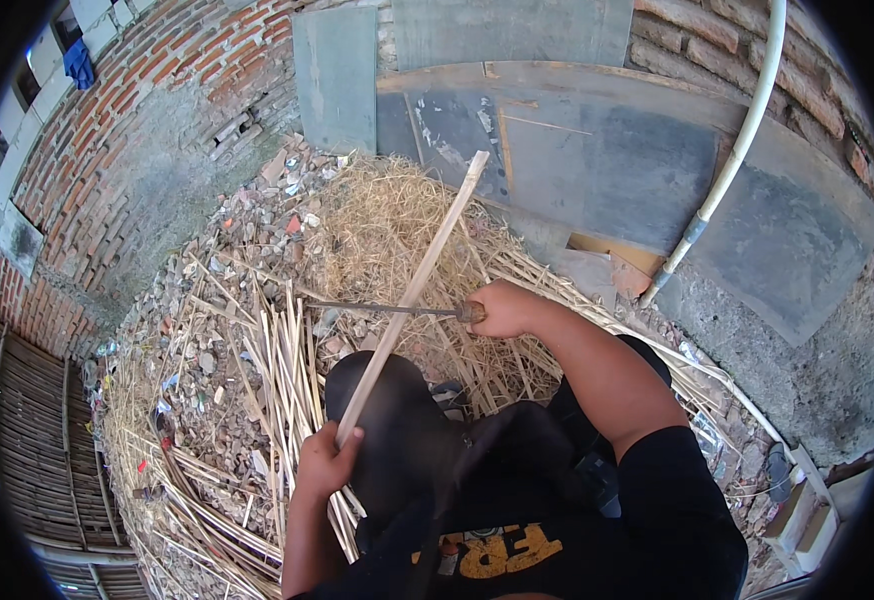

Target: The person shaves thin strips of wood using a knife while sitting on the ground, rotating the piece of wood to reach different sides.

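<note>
The left grip (329,460) is closed around the lower end of a pale wooden strip (435,248), which slants up and away over a dark-clothed knee (382,385). The right grip (502,308) is wrapped around the handle of a long knife (357,307), its blade crossing the strip near its middle; whether they touch, I cannot tell. Thin sticks (282,375) lie left of the knee, and dry straw (387,205) lies beyond.

A blue cloth (78,64) hangs high up by an old red brick wall (152,115) on the left. A long white pipe (743,160) runs down past big gray boards (617,165). Broken stones (200,335) lie near a dark slatted fence (32,430).
</note>
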### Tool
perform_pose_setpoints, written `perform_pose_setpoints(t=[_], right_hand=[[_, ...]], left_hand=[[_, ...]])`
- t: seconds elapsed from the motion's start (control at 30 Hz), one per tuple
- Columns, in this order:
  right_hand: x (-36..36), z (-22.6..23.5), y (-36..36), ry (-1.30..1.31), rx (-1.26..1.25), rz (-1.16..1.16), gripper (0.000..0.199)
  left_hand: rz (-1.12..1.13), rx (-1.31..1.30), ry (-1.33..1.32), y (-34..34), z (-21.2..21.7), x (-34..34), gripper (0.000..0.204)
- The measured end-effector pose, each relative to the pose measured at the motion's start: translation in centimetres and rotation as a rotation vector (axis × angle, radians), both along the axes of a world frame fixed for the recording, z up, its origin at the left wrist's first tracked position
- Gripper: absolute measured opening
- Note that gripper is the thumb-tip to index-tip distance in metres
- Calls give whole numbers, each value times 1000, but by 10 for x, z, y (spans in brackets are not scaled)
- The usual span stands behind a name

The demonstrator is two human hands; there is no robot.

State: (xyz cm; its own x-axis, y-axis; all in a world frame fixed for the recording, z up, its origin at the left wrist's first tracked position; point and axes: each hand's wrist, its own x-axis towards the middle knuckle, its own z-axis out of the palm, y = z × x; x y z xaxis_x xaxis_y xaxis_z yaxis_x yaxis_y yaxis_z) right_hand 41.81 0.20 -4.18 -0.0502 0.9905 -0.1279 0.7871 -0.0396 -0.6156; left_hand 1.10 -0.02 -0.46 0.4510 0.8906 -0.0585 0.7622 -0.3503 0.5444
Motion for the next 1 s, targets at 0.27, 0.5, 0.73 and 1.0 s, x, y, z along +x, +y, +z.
perform_pose_setpoints(t=[0.27,0.5,0.73,1.0], right_hand=[[-14,38,-13,-189,104,-12,22],[-8,25,-6,-122,-12,-18,19],[-8,16,-3,-44,8,-7,23],[-7,15,-3,-65,-10,9,26]], left_hand=[[7,49,82,-2,0,1,50],[4,31,70,-3,3,5,50],[14,27,37,-1,-3,0,49],[18,23,46,-1,1,2,49]])
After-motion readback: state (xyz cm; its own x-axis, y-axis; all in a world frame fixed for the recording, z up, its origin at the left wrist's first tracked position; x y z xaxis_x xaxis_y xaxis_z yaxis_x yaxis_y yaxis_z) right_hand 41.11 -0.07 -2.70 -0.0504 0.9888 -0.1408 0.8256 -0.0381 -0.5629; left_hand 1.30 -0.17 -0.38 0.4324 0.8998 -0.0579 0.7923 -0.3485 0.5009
